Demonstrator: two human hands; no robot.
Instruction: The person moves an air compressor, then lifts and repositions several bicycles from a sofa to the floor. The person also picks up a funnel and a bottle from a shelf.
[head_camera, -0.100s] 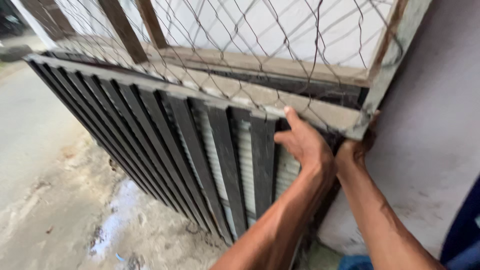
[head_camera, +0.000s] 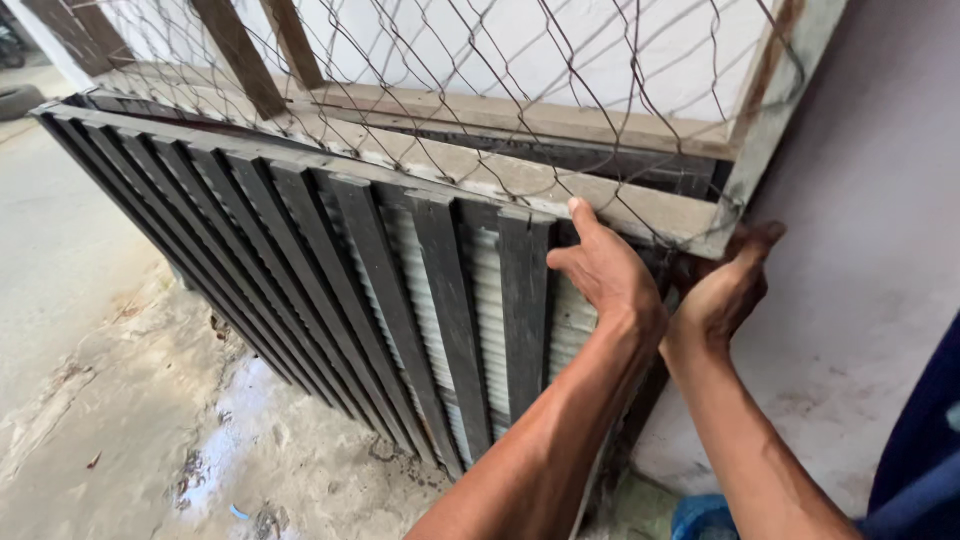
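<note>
At the right end of the dark slat panel (head_camera: 380, 260), close to the grey wall (head_camera: 880, 250): both hands busy. Grips the last slat with the left hand (head_camera: 610, 275), thumb up on top, fingers wrapped round the back edge. Reaches with the right hand (head_camera: 725, 290) up under the corner of the wire mesh frame (head_camera: 520, 180), fingers bent and pressed to the wood; hard to tell if closed round anything. Holds the panel tilted on the wet floor (head_camera: 200, 420), with ribbed tin sheet (head_camera: 490, 290) behind the slats and the mesh frame just above the top edge.

Could go wrong like this: may pinch fingers between panel, frame and wall, with so little room there. May slide on the wet patch by the bottom edge and tip over. May scratch skin on the wire so near the right hand.
</note>
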